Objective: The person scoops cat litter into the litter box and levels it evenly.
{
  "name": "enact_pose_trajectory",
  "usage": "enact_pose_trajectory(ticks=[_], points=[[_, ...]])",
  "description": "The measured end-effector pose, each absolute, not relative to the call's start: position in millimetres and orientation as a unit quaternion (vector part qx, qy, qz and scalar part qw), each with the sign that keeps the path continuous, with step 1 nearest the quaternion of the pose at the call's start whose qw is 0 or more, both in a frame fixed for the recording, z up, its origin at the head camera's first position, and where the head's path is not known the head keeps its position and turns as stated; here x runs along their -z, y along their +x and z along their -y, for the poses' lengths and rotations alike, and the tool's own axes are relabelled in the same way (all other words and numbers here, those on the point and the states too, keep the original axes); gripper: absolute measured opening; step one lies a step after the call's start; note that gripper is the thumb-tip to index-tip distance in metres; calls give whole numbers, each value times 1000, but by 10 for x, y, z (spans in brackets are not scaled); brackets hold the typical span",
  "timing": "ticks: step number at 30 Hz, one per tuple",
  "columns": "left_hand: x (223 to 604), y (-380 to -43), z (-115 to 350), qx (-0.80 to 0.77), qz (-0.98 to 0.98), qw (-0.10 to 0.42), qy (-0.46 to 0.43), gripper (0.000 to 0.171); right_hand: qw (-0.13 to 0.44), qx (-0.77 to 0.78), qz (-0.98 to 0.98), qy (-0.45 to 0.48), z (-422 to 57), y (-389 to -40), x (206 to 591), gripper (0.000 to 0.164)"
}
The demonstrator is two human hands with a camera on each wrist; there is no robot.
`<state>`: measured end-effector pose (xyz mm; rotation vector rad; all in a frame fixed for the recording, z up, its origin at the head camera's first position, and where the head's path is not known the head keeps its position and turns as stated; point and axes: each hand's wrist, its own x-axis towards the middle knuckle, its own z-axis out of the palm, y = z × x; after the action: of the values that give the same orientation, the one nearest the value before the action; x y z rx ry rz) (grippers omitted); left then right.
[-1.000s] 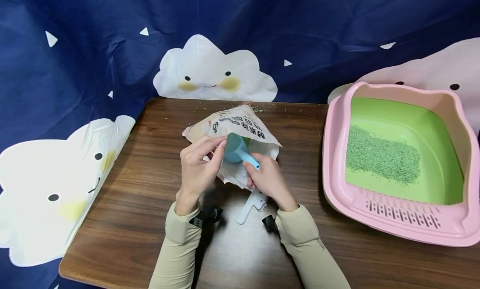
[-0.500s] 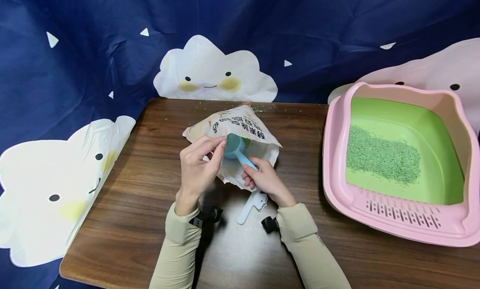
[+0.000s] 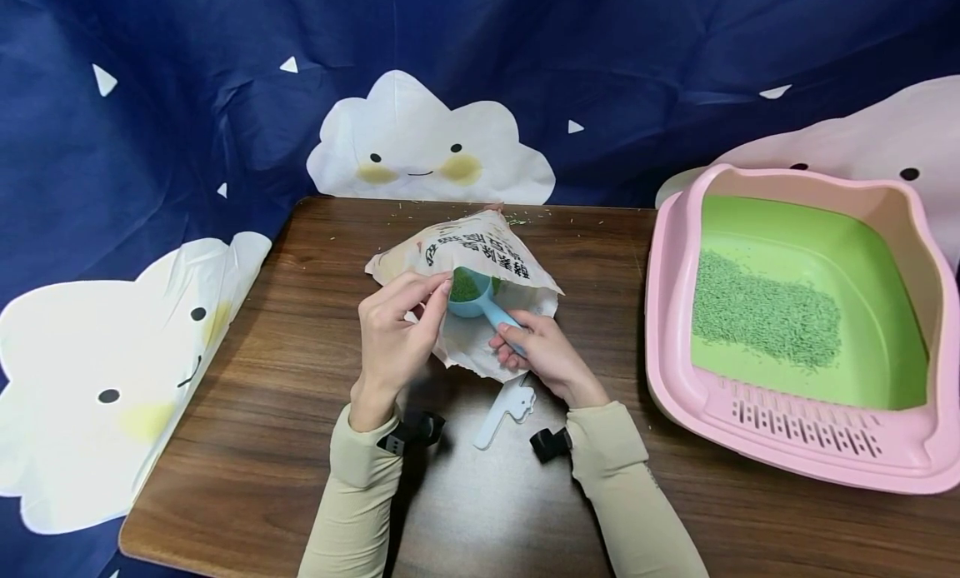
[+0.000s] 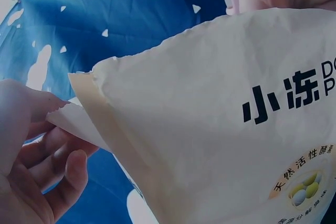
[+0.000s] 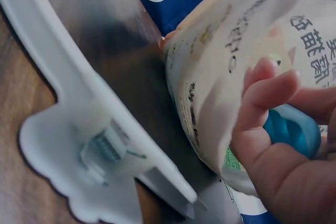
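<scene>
My left hand [image 3: 397,328] pinches the torn rim of a white paper bag [image 3: 487,236] with dark printed lettering, which lies with its mouth toward me. In the left wrist view, the bag's edge [image 4: 79,121] is between the thumb and fingers. My right hand [image 3: 551,357] grips the handle of a light blue scoop [image 3: 495,314], whose cup is at the bag's mouth. Green pellets [image 3: 467,286] show inside the cup. In the right wrist view, fingers [image 5: 273,93] curl round the blue handle [image 5: 291,129]; the cup is hidden there.
To the right stands a pink litter box [image 3: 660,311] with green pellets [image 3: 772,311] on its green floor. A white plastic tool [image 3: 506,411] with a cloud-shaped end lies between my wrists. Loose bits are scattered behind the bag on the wooden table [image 3: 262,411].
The scoop's cup has tipped upright and now shows green pellets. My right hand has moved slightly right and toward me with it. My left hand stays on the bag's rim.
</scene>
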<state>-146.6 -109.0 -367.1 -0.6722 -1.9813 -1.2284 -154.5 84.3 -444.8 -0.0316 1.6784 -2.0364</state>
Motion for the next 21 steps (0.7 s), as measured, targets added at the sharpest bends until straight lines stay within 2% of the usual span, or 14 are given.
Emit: enact_pose_trajectory(ticks=[21], points=[[3682,-1474,1090,474,763,354,-261,11,247,760,-601,-24,-1098,-1543,4311,42]])
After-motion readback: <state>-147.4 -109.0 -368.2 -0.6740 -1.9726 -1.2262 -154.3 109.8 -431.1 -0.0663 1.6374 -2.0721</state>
